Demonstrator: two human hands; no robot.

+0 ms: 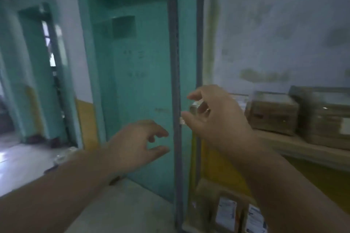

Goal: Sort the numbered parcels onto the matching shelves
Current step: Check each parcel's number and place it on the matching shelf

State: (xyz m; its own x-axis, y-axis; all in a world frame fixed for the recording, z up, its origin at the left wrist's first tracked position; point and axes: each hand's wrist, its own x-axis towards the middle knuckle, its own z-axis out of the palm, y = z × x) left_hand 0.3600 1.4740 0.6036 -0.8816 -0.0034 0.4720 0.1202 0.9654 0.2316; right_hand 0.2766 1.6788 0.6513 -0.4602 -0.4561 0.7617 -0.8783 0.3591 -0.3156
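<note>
- Head view, blurred by motion: we see both bare hands raised in front of a teal door [140, 85] and a grey upright post [175, 81] of a shelf rack.
- Our left hand [136, 143] hangs in mid-air before the door, fingers loosely spread and curled, thumb apart, holding nothing.
- Our right hand [214, 113] is higher, just right of the post, with thumb and fingers held apart in a wide curl; a ring shows on one finger. A small pale shape sits behind the fingers, but we cannot tell whether the hand touches it.
- Brown parcels [272, 113] wrapped in clear tape stand side by side on a pale wooden shelf [295, 147] to the right, clear of both hands. Any numbers on them are too blurred to read.
- More parcels with white labels [226, 212] sit lower down at the bottom right, beneath our right forearm.
- At far left, an open doorway [49, 58] lets in daylight over a pale floor [121, 206].
</note>
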